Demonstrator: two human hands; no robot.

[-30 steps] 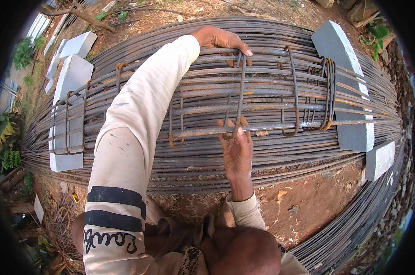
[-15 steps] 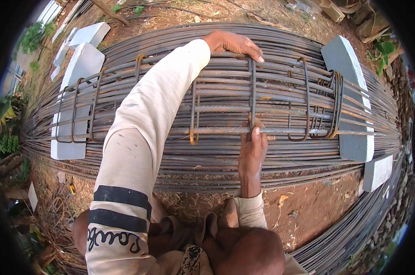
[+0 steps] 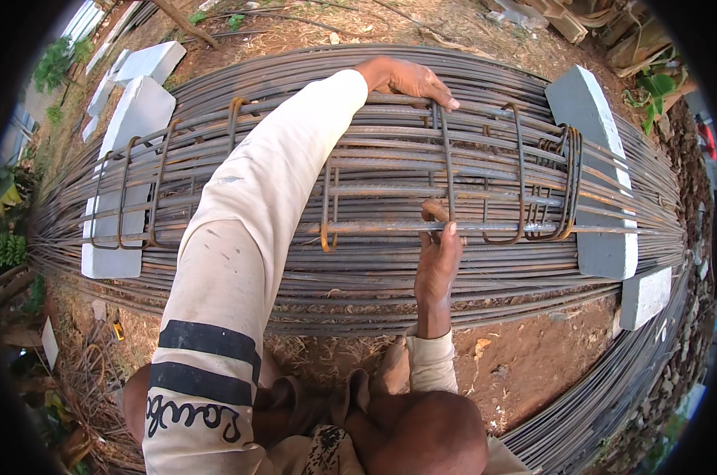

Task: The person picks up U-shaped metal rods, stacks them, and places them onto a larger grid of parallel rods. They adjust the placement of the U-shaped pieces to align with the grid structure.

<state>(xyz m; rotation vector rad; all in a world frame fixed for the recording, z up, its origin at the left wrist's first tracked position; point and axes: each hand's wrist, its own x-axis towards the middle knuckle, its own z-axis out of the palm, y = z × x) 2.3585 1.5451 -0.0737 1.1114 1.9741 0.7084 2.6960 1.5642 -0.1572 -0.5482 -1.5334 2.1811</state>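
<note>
A steel stirrup (image 3: pixel 448 162) stands around the long ribbed bars of a rebar cage, its top leaning slightly left of its bottom. My left hand (image 3: pixel 404 77) reaches over the far side, fingers closed at the stirrup's upper corner by the far bar. Lower down, my right hand (image 3: pixel 439 265) pinches around the stirrup's near corner, with thumb and fingers at the near bar (image 3: pixel 374 227). Part of each grip is hidden behind the bars. Other stirrups sit along the cage, with one rusty stirrup (image 3: pixel 325 198) to the left and a cluster of stirrups (image 3: pixel 572 186) to the right.
The cage rests over a wide bed of loose rebar (image 3: pixel 358 273). Pale grey blocks prop it: a left block (image 3: pixel 109 257) and a right block (image 3: pixel 604 253), with a smaller block (image 3: pixel 647 299) beside the latter. More rebar (image 3: pixel 612 396) lies at lower right on reddish soil.
The gripped stirrup has slid a little to the right along the bars and now tilts, its lower end further right. Both hands stay on it. The whole view has shifted slightly.
</note>
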